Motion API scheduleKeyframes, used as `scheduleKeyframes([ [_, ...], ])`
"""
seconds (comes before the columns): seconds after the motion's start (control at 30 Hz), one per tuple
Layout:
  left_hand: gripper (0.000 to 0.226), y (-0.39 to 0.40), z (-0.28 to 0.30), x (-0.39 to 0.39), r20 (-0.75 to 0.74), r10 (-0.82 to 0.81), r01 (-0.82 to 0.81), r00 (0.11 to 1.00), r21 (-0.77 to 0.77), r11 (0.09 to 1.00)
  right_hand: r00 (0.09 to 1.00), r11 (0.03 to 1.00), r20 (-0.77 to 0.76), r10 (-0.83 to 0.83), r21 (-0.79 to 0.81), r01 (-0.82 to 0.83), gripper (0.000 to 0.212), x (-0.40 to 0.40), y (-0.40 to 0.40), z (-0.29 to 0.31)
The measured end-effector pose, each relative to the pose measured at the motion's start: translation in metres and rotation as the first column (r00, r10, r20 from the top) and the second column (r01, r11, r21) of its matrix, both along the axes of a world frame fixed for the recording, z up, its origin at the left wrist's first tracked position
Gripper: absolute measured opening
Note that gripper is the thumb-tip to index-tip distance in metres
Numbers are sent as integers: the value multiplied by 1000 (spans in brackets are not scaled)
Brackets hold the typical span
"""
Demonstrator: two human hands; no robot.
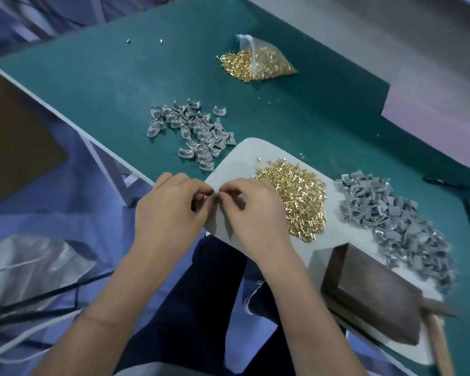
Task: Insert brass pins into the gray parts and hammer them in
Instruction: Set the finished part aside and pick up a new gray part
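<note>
Hands (215, 204) meet fingertip to fingertip, pinching something tiny, hidden, beside the brass pin heap (296, 202).

Before you lie two loose heaps of gray parts: one heap of gray parts on the green mat (193, 131) and one bigger heap at your right (396, 221), each too many to count. You have two lots of brass pins: one loose pile (293, 202) and one clear bag (258, 61). One dark block (369, 294), one hammer handle (440, 346), one pale board (244, 158).
</note>
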State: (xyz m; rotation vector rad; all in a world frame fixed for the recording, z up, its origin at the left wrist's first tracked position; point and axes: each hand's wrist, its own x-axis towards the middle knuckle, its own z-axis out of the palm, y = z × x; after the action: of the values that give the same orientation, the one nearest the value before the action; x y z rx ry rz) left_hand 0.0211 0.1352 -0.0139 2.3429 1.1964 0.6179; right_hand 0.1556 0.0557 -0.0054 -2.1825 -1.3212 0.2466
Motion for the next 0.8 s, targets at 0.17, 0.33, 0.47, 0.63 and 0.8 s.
scheduleKeyframes([
  [0.17,13,21,0,7,3,48,-48,999,-2,999,1000,1000,-30,0,-5,0,10,5,26,3],
  [0.33,17,42,0,15,-28,61,-62,998,-8,998,1000,999,-1,-2,-35,2,10,12,48,3],
  [0.47,25,49,0,18,-57,131,-132,990,-15,991,1000,1000,-1,-18,-23,18,8,15,58,2],
  [0.63,15,36,1,15,39,48,-48,998,-8,999,1000,1000,-8,-13,17,13,12,19,51,5],
  [0.8,7,0,5,27,71,-323,329,944,-114,937,988,982,-11,-155,109,156,10,41,0,16],
])
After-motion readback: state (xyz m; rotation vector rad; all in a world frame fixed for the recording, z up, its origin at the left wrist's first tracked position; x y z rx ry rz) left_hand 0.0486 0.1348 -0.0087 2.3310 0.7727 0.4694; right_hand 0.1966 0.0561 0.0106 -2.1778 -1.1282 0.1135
